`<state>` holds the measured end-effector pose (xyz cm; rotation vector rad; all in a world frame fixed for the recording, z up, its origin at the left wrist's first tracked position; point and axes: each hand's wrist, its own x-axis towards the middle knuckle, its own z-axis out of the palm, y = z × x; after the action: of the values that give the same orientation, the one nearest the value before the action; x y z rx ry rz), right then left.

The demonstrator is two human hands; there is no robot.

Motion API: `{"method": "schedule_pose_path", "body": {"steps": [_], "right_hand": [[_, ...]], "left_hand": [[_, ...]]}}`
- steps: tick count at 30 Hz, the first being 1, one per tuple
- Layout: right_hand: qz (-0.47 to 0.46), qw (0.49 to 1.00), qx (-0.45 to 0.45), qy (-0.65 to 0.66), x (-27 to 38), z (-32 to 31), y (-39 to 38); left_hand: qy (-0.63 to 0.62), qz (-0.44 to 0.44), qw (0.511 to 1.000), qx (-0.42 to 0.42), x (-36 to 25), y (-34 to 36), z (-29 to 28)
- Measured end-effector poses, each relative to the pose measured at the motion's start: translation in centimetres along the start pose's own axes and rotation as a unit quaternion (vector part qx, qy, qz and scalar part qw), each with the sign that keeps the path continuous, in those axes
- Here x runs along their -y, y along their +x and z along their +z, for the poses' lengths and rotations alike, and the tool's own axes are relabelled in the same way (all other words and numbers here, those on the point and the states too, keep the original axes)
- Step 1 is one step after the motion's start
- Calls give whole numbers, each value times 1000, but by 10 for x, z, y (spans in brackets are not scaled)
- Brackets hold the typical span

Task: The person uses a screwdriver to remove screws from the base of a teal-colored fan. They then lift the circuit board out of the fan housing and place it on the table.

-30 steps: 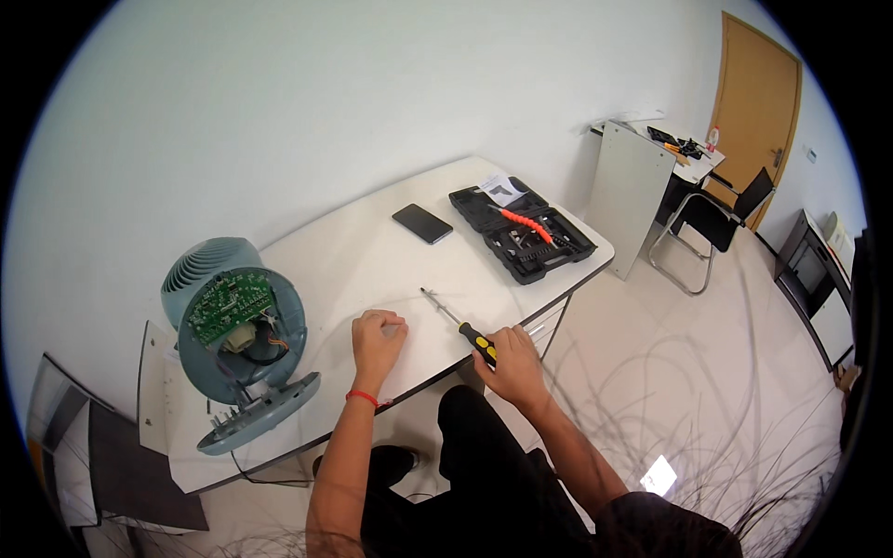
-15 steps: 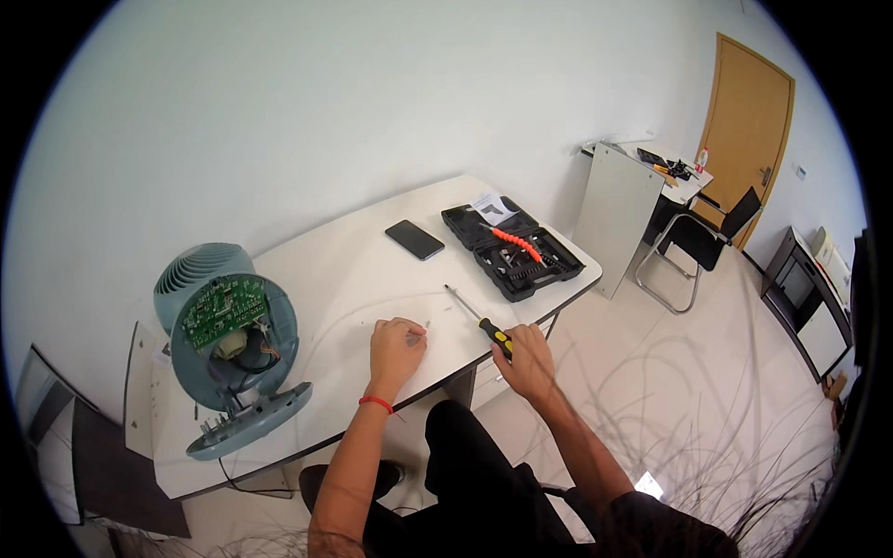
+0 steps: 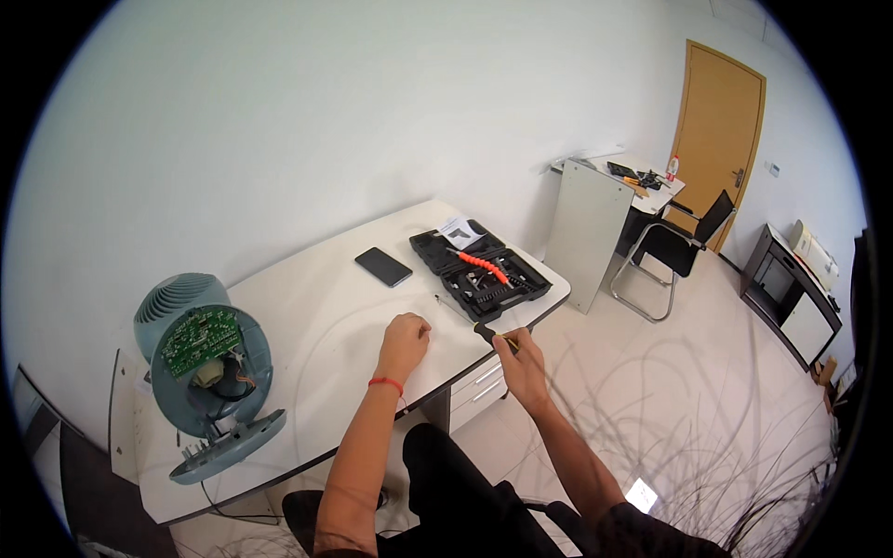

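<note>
My right hand (image 3: 521,358) grips a black-and-yellow screwdriver (image 3: 483,330) near the front edge of the white desk (image 3: 316,307), its thin shaft pointing toward the toolcase. My left hand (image 3: 406,342), with a red cord on the wrist, rests on the desk with curled fingers; what they hold, if anything, is hidden. An opened grey-blue fan (image 3: 165,316) lies at the left, showing a green circuit board (image 3: 200,339) and wiring, with a detached-looking cover (image 3: 228,446) hanging at its front. An open black toolcase (image 3: 493,293) holds tools, a red flexible shaft (image 3: 483,264) and a leaflet (image 3: 459,232).
A dark phone (image 3: 382,266) lies left of the toolcase. At the right stand a second desk (image 3: 586,232) with clutter, a black chair (image 3: 679,251), a wooden door (image 3: 713,121) and a low cabinet (image 3: 805,325) with a white appliance (image 3: 811,251).
The view has shifted, putting the desk lower and further left. My right hand still holds the screwdriver, now turned partly behind my fingers. My left hand stays curled, slightly further right along the desk.
</note>
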<state>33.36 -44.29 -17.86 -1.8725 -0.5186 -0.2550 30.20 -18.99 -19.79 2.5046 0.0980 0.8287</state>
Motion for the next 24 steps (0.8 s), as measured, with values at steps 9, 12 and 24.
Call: {"method": "schedule_pose_path", "body": {"steps": [9,12,24], "right_hand": [[56,995,-22,82,-7,-11,10],[67,992,-24,103,-24,-17,13],[182,926,61,324,-12,-24,13]], "left_hand": [[-195,-39,980,-9,-1,30,17],[-173,-56,983,-11,-3,27,-1],[-397,-217,890,48,-8,33,-22]]}}
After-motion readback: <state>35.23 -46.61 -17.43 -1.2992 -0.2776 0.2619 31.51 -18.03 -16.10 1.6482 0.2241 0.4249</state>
